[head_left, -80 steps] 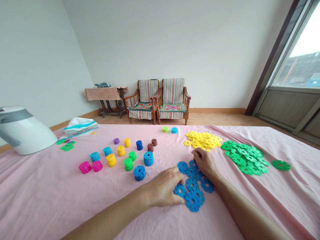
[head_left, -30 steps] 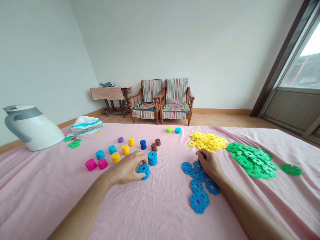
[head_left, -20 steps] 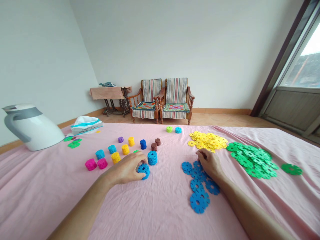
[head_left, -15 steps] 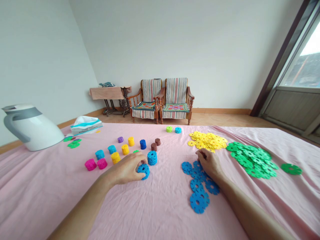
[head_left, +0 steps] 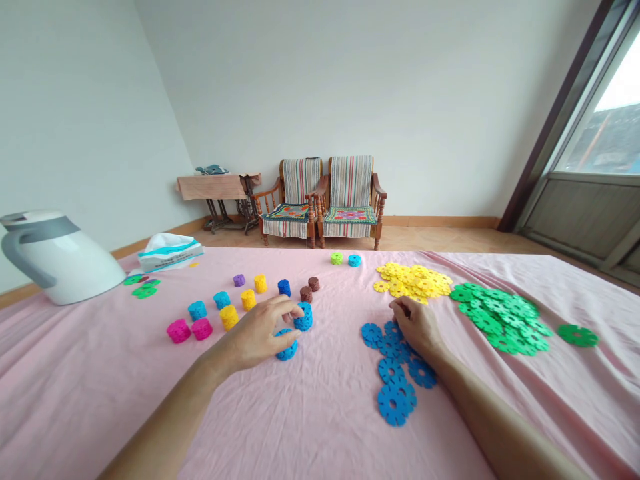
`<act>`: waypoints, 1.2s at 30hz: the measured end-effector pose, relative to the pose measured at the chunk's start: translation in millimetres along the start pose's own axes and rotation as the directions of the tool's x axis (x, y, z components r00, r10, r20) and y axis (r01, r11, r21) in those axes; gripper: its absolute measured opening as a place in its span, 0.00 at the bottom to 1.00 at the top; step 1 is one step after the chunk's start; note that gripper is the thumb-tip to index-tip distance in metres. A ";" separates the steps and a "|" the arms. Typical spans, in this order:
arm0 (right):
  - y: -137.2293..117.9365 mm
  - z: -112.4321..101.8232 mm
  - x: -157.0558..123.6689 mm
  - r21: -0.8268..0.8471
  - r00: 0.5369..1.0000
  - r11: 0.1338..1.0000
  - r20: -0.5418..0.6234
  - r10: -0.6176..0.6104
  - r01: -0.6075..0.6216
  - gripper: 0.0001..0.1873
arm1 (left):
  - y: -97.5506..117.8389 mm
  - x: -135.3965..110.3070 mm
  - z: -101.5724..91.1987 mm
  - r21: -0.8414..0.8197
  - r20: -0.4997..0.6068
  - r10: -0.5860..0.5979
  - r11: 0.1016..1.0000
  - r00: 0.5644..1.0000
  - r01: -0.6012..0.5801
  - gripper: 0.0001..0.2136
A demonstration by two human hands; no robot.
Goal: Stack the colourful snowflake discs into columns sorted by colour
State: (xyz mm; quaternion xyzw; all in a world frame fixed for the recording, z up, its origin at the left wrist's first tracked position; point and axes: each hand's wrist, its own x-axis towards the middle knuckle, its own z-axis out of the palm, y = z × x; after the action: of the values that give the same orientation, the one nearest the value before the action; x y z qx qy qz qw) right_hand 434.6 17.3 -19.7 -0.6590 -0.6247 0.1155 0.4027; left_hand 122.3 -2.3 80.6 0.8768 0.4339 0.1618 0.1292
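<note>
My left hand (head_left: pixel 260 333) hovers over a short stack of blue notched discs (head_left: pixel 287 351), its thumb and fingers apart. Its fingertips reach the side of a taller blue stack (head_left: pixel 303 318) just behind; whether they touch it I cannot tell. My right hand (head_left: pixel 414 323) rests on the cloth with its fingers curled in, and no disc shows between them. Beside and partly under that hand lie loose blue snowflake discs (head_left: pixel 395 400), flat and overlapping.
Small stacks stand to the left, among them a pink stack (head_left: pixel 179 331), a yellow stack (head_left: pixel 229 318) and a brown stack (head_left: pixel 306 294). Yellow discs (head_left: pixel 415 280) and green discs (head_left: pixel 500 317) lie heaped at right. A white jug (head_left: pixel 75 260) and tissue box (head_left: pixel 171 253) are far left.
My left thumb and fingers have spread off the near blue stack, and the fingers have shifted towards the taller one. My right hand stays in place.
</note>
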 end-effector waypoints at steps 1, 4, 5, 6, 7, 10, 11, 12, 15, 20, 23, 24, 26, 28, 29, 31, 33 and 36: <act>-1.2 -0.5 -0.3 -0.005 1.000 1.000 -0.004 -0.004 0.004 0.13 | 6.4 0.5 2.5 -0.025 -0.001 0.018 1.000 1.000 -0.018 0.08; -4.7 -2.3 -1.4 -0.029 1.000 1.000 -0.022 -0.009 0.008 0.13 | 27.0 1.0 16.4 -0.071 0.069 0.099 0.993 0.993 -0.094 0.07; -5.6 -2.8 -1.6 -0.039 1.000 0.999 -0.025 -0.007 0.006 0.13 | 33.9 0.9 22.4 -0.085 0.108 0.135 0.988 0.985 -0.126 0.08; -6.2 -3.2 -1.7 -0.048 1.000 0.999 -0.027 -0.006 0.004 0.13 | 40.7 0.7 28.5 -0.102 0.146 0.171 0.982 0.974 -0.158 0.09; -6.5 -3.4 -1.7 -0.052 1.000 0.999 -0.029 -0.004 0.003 0.13 | 47.2 0.5 34.5 -0.119 0.182 0.215 0.973 0.960 -0.196 0.09; -4.9 -2.6 -1.2 -0.029 1.000 1.000 -0.024 0.001 -0.002 0.12 | 64.3 1.0 50.6 -0.164 0.240 0.316 0.945 0.918 -0.282 0.12; -3.8 -1.9 -0.9 -0.017 1.000 1.000 -0.024 0.002 -0.002 0.12 | 68.8 1.9 55.2 -0.176 0.237 0.334 0.938 0.912 -0.298 0.13; -2.6 -1.1 -0.6 -0.009 1.000 1.000 -0.026 0.003 -0.003 0.12 | 72.6 3.2 59.4 -0.186 0.231 0.350 0.932 0.908 -0.312 0.15; 1.1 1.7 0.1 -0.003 0.999 1.000 -0.044 -0.005 0.004 0.11 | 80.9 9.3 70.5 -0.192 0.214 0.375 0.921 0.902 -0.338 0.15; 6.3 6.5 1.5 0.001 0.998 1.000 -0.061 -0.021 0.021 0.12 | 90.2 18.0 85.2 -0.098 0.202 0.351 0.936 0.914 -0.338 0.18; 7.7 8.0 2.1 0.000 0.997 1.000 -0.072 -0.019 0.019 0.13 | 95.5 18.4 90.8 -0.061 0.187 0.308 0.951 0.933 -0.302 0.20; 7.4 7.8 2.1 0.001 0.997 1.000 -0.070 -0.017 0.017 0.12 | 97.0 18.1 92.0 -0.050 0.188 0.300 0.954 0.935 -0.296 0.19; 5.9 6.4 1.7 0.004 0.998 1.000 -0.056 -0.017 0.017 0.12 | 99.5 17.3 93.8 -0.028 0.186 0.292 0.956 0.938 -0.292 0.17; 3.3 4.2 1.0 0.007 0.999 1.000 -0.042 -0.018 0.019 0.11 | 101.0 16.7 95.5 -0.008 0.172 0.290 0.956 0.941 -0.294 0.14; 2.0 3.2 0.7 0.006 0.999 1.000 -0.038 -0.018 0.019 0.11 | 101.4 16.5 96.5 0.000 0.164 0.290 0.956 0.943 -0.294 0.13; 0.0 1.5 0.0 0.000 0.999 1.000 -0.035 -0.013 0.013 0.12 | 101.9 16.1 98.8 0.011 0.142 0.289 0.956 0.947 -0.294 0.10; -0.7 0.8 -0.4 -0.010 1.000 1.000 -0.031 -0.007 0.006 0.12 | 102.3 15.6 100.9 0.009 0.125 0.288 0.957 0.950 -0.291 0.09; 0.0 1.1 -0.2 -0.018 1.000 1.000 -0.029 -0.004 0.004 0.12 | 103.4 14.0 101.9 -0.006 0.111 0.286 0.958 0.952 -0.288 0.09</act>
State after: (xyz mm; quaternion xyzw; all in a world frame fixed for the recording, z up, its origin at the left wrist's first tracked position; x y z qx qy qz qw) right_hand 433.9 17.6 -20.5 -0.6628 -0.6212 0.0997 0.4060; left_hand 245.0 -60.8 27.8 0.9388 0.2950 0.1277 0.1236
